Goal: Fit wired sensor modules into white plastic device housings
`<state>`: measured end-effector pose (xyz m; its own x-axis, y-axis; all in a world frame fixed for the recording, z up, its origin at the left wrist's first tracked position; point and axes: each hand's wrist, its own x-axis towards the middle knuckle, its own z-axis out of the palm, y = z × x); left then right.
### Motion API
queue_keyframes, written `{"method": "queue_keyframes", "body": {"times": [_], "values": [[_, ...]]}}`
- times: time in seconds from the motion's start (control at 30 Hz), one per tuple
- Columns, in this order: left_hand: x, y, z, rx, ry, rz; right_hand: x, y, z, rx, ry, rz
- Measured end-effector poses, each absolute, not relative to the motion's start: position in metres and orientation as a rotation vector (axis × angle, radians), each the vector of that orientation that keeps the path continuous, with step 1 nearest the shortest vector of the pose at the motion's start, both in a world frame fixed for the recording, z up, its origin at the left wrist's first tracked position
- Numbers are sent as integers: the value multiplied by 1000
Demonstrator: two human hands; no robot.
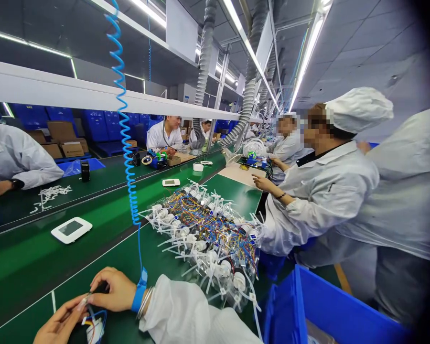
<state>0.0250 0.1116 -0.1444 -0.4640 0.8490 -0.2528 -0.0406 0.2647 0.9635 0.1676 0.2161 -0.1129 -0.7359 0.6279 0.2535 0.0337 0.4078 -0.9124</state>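
Note:
My left hand (60, 321) and my right hand (114, 289) meet at the lower left, fingertips pinched together. Between them is a small wired part, mostly covered by the fingers. Thin blue, red and yellow wires run down from it to a white piece (95, 330) hanging just below. A blue wrist strap (139, 290) circles my right wrist, its coiled blue cord (124, 112) rising upward. To the right of my hands lies a wide pile of wired assemblies (209, 231), with white round parts, cable ties and clear bags.
White devices with grey screens, one nearby (71, 230) and one farther off (171, 182), lie on the green belt (17, 255). A blue bin (284, 306) stands at the lower right. Co-workers in white coats sit along both sides; white strips (52, 195) lie across the belt.

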Motion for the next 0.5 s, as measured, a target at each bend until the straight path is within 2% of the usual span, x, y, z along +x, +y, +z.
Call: {"method": "queue_keyframes", "body": {"times": [0.17,0.5], "values": [[39,112,-125,715,1661,1374,166,219,-121,-609,-1882,1795],[49,107,-109,822,1781,1365,162,218,-114,-584,-1459,2155]]}}
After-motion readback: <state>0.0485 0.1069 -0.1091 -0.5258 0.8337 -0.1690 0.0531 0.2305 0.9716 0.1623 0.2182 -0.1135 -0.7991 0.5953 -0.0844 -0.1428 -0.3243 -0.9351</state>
